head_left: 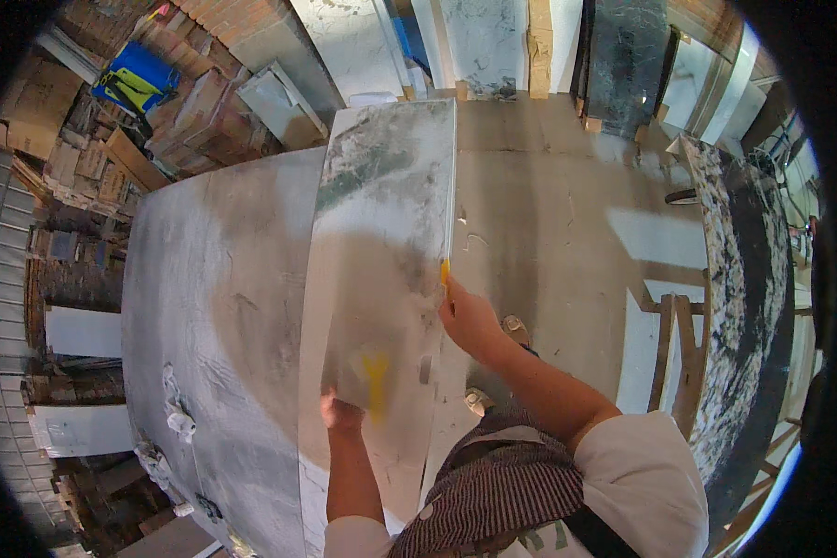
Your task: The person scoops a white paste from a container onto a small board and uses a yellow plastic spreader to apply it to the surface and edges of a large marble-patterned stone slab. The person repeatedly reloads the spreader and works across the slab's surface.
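A long, narrow stone slab (pixel 381 214), pale with dark smudges and dust, lies in front of me on a wider grey surface. At its right edge my right hand (pixel 470 321) is closed around a small yellow tool (pixel 445 272); most of the tool is hidden by the fingers, so its kind does not show. Low over the slab's left part is my left hand (pixel 342 411), smeared by motion, its fingers hard to make out. Beside it a blurred yellow Y-shaped patch (pixel 376 377) shows against the slab; I cannot tell what it is.
The broad grey slab (pixel 205 307) extends to the left, with crumpled white scraps (pixel 179 420) on it. To the right stands a black-and-white stone slab (pixel 721 307) near a wooden trestle (pixel 676 358). Upright slabs (pixel 623 65) line the far wall. A blue bag (pixel 138 76) sits on stacked boxes.
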Action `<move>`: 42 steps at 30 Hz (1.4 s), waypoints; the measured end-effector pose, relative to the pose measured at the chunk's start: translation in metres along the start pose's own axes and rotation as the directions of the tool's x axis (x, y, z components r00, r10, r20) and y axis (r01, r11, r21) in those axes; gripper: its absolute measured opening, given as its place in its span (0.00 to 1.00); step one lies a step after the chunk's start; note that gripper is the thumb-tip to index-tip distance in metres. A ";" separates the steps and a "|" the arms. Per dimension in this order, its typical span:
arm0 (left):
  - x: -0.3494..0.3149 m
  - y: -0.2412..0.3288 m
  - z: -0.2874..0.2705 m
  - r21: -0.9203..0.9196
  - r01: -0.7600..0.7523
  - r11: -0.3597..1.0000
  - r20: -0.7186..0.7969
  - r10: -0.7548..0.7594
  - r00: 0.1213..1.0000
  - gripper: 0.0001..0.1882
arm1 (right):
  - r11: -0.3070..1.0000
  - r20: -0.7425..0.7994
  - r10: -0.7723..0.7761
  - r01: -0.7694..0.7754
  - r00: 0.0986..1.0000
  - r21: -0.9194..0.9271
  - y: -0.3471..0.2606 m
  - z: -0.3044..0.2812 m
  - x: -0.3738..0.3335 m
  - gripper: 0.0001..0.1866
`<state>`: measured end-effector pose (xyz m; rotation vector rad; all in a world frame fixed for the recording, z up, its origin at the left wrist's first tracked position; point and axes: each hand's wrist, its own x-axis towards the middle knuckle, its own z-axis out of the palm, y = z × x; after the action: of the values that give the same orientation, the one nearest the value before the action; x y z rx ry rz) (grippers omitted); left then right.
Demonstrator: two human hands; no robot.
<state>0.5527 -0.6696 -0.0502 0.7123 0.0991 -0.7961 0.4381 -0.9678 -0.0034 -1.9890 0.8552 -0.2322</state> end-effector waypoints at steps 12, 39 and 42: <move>0.002 -0.001 0.006 -0.048 0.017 0.999 0.020 -0.016 1.000 0.30 | 1.000 0.117 0.010 -0.013 0.993 0.028 -0.004 0.036 -0.110 0.25; 0.000 0.003 0.007 -0.028 0.038 0.999 -0.097 -0.041 0.994 0.36 | 0.916 0.582 -0.262 0.389 0.770 -0.102 0.009 -0.075 0.030 0.13; 0.001 0.003 0.005 -0.028 0.018 0.999 -0.069 -0.020 0.997 0.37 | 0.891 0.618 -0.260 0.431 0.742 -0.142 -0.005 -0.071 0.033 0.14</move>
<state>0.5546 -0.6723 -0.0453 0.7137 0.1798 -0.7866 0.4315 -1.0362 0.0345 -2.2866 0.1021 0.3101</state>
